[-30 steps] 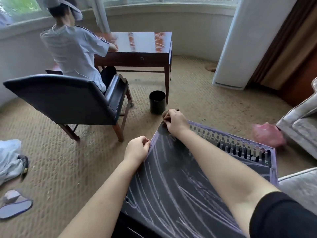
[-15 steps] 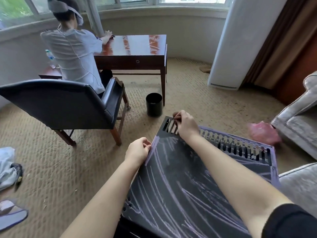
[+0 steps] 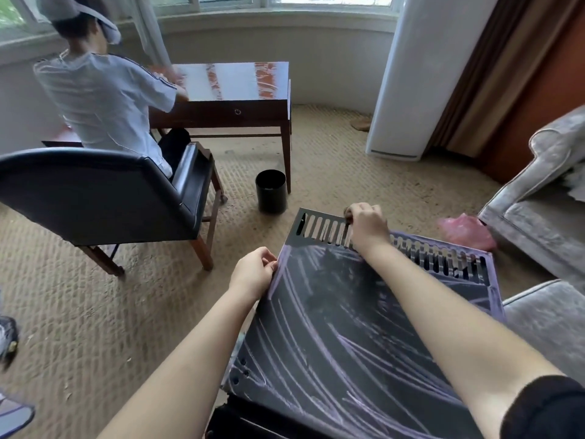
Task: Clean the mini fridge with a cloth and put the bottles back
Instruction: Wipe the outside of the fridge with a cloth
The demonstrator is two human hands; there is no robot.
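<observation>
bin [image 3: 271, 196] beside desk [image 3: 234, 90] leg, chair [image 3: 104, 198] left of it, fridge [image 3: 348, 327] in front, sofa [image 3: 544, 217] right

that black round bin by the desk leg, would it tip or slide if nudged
The black round bin, open-topped, is probably light. On the textured beige carpet a high push may tip it rather than slide it. Tipped, its round wall would likely roll.

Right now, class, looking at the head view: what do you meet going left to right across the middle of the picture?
Chair → bin → right hand → pink bag → sofa.
</observation>
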